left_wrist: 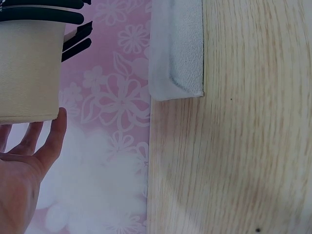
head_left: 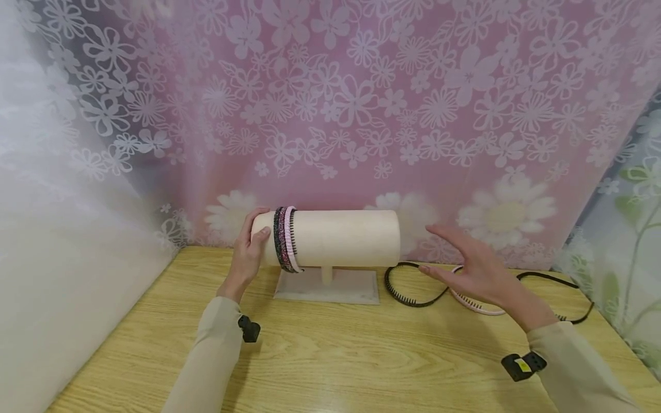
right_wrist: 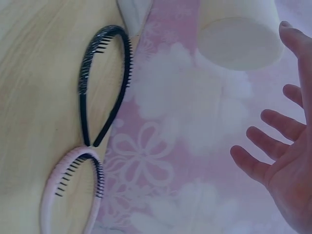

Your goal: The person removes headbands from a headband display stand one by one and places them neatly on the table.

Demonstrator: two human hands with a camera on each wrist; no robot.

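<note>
A cream cylindrical headband stand (head_left: 346, 238) on a flat pale base (head_left: 356, 287) stands at the back of the table. Around its left part sit a dark glittery headband (head_left: 279, 244), a speckled pink one and a plain pink headband (head_left: 290, 241) with teeth. My left hand (head_left: 247, 252) grips the cylinder's left end, thumb on the front and fingers behind. In the left wrist view, fingertips of this hand (left_wrist: 29, 165) meet the cylinder's rim. My right hand (head_left: 477, 272), fingers spread and holding nothing, hovers apart from the cylinder's right end.
Right of the stand, on the wooden table (head_left: 310, 355), lie a black toothed headband (right_wrist: 83, 83), a pink toothed headband (right_wrist: 51, 190) and another black headband (head_left: 586, 312). A pink floral curtain (head_left: 330, 115) hangs behind, with pale sheets at both sides.
</note>
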